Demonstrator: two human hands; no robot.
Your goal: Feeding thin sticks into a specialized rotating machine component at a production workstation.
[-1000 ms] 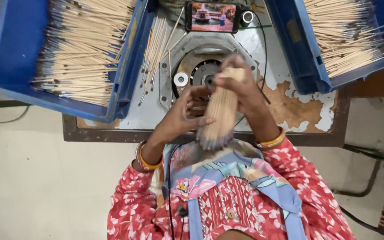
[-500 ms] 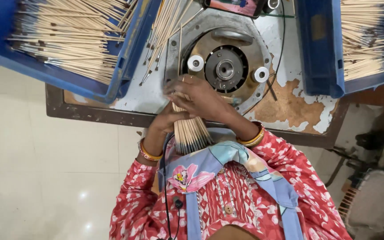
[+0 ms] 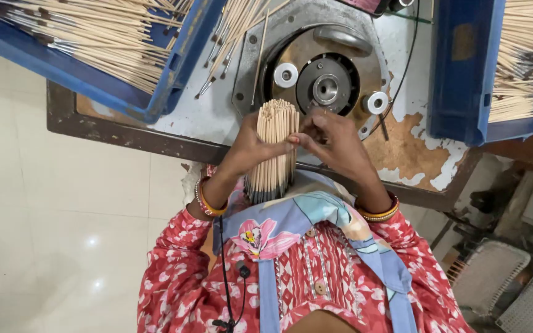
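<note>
Since the earlier frame, both hands are lifting the bundle of thin sticks higher, so it is now standing nearly upright at the near edge of the table. The left hand is gripping the bundle from the left side. The right hand is pinching it with the fingertips from the right. The round metal machine is sitting just behind them. Blue trays full of sticks are lying at both far corners.
</note>
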